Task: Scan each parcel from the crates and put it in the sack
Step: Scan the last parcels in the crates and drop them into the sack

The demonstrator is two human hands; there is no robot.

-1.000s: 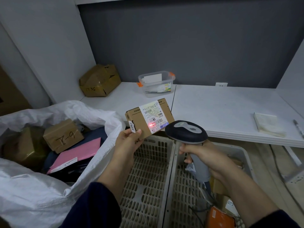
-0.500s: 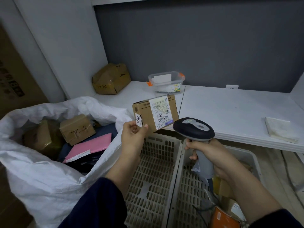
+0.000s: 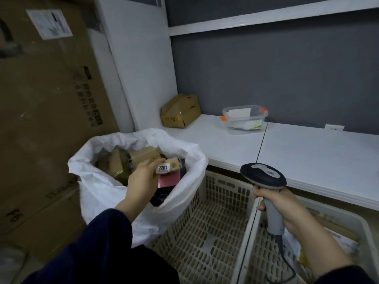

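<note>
My left hand (image 3: pixel 142 179) holds a small brown cardboard parcel (image 3: pixel 173 165) with a white "2207" sticker, over the open mouth of the white sack (image 3: pixel 180 193). The sack holds several brown boxes, a pink mailer (image 3: pixel 168 180) and dark items. My right hand (image 3: pixel 276 203) grips the handle of a grey and black barcode scanner (image 3: pixel 263 175), held above the two beige slotted crates. Nothing shows in the left crate (image 3: pixel 205 232). The right crate (image 3: pixel 348 220) holds parcels at its far right, partly hidden by my arm.
A white counter (image 3: pixel 307 152) runs behind the crates, carrying a taped brown box (image 3: pixel 180 113) and a clear plastic tub (image 3: pixel 244 117) with orange clips. Large cardboard cartons (image 3: pixel 45 103) stand stacked at the left. A white shelf (image 3: pixel 266 19) is above.
My left hand has carried the parcel left and down from in front of the scanner to over the sack. My view has turned left. The scanner has stayed roughly in place.
</note>
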